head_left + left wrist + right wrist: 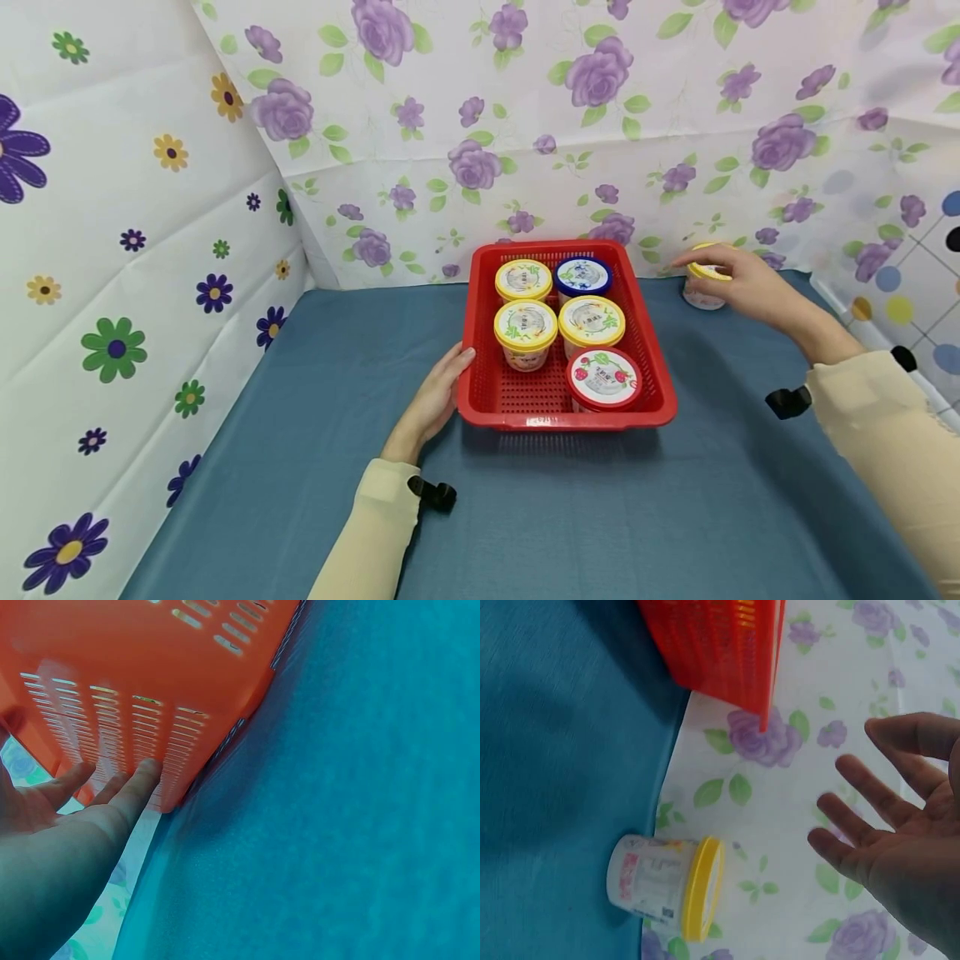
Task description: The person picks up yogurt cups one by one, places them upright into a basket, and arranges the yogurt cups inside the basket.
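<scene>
A red plastic basket (pixel 656 367) stands on the blue cloth with lidded paper tubs inside. Three have yellow lids (pixel 526 325), one a blue lid (pixel 582 276) and one, at the near right corner, a red lid (pixel 603 377). My left hand (pixel 438 392) holds the basket's left side, thumb at the rim, fingers against the slotted outer wall (pixel 169 697). Another yellow-lidded tub (pixel 660 877) stands upright to the right of the basket, by the back wall. Over it hovers my right hand (pixel 738 283), fingers spread and apart from the lid, holding nothing.
A flowered sheet (pixel 420 108) forms the back wall close behind the basket. At the left hangs another flowered sheet (pixel 150 275); a dotted panel (pixel 918 283) borders the right. Blue cloth (pixel 570 525) covers the table.
</scene>
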### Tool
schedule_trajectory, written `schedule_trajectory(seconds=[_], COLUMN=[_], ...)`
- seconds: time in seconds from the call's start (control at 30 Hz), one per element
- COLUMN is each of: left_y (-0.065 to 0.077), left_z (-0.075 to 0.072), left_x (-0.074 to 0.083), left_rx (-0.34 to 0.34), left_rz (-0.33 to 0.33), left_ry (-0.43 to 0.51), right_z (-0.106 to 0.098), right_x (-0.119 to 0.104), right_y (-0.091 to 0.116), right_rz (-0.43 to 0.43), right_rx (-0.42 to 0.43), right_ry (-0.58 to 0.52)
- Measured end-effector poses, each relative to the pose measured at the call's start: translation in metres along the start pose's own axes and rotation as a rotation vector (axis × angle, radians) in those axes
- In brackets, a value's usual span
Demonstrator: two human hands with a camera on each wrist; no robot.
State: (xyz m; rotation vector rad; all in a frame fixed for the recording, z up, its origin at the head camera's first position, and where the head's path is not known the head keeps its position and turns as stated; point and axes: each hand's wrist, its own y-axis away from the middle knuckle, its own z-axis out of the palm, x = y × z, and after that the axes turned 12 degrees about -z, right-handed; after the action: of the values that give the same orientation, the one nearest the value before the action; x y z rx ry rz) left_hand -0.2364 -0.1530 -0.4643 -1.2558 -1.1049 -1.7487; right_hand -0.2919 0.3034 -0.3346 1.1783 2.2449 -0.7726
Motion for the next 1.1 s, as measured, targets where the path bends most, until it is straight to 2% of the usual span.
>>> schedule_trajectory(seconds=[0.23,0.73,0.97,1.1], left_y=[0.000,0.000,0.000,0.001], left_z=[0.000,0.000,0.000,0.000], left_x=[-0.001,-0.002,-0.002,-0.001], left_rx=[0.002,0.007,0.010,0.013], left_rz=[-0.004,-0.001,0.002,-0.003], left_ry=[0.004,-0.004,-0.001,-0.008], right_z=[-0.007,-0.013,-0.018,-0.020], right_x=[0.013,0.031,0.042,0.051], right_y=[0.002,0.006,0.005,0.004], right_rz=[0.055,0.101,0.166,0.179], right_rx=[0.038,0.037,0.016,0.031], right_ry=[0.006,-0.009,0.034,0.050])
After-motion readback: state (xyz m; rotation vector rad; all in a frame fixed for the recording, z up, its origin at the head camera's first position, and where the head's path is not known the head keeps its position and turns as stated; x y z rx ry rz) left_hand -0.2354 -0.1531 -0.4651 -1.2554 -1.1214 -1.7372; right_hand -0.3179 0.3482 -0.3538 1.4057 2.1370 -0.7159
